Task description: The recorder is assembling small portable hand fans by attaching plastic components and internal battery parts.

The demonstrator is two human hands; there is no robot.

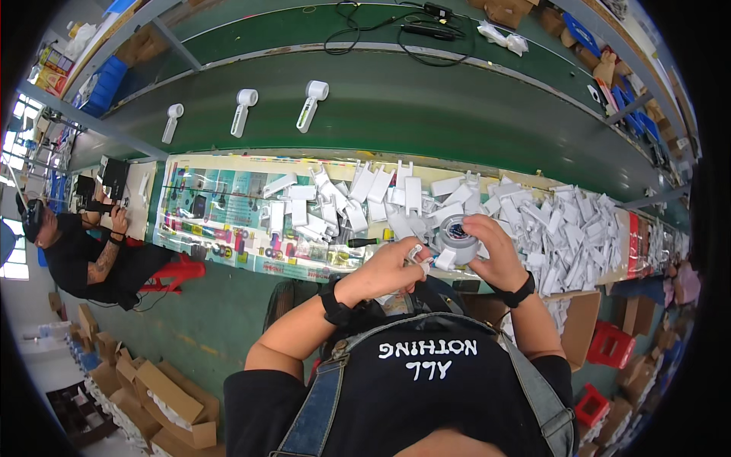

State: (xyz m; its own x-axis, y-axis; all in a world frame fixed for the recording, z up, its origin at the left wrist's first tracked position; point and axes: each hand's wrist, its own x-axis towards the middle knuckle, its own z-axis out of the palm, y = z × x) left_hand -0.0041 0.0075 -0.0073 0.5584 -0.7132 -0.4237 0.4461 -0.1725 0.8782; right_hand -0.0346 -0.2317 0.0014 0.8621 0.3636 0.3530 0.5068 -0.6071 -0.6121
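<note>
My right hand [495, 250] is closed round a round white and grey fan head [458, 247], its dark centre facing up. Close to its lower left side, my left hand [392, 268] pinches a small white plastic piece [417, 254]; its exact kind is too small to make out. Just beyond my left hand, a tool with a dark handle [362, 242], possibly a screwdriver, lies on the bench. White plastic housing parts [377, 186] are heaped beyond both hands, and a bigger pile of them [579, 236] spreads to the right.
Beyond the bench [217, 206], a green conveyor belt [381, 99] carries white handheld fans [312, 107]. At the left sits a co-worker [84, 259] near a red stool [177, 273]. An open carton [580, 324] stands by my right arm, and cables [354, 34] lie on the far ledge.
</note>
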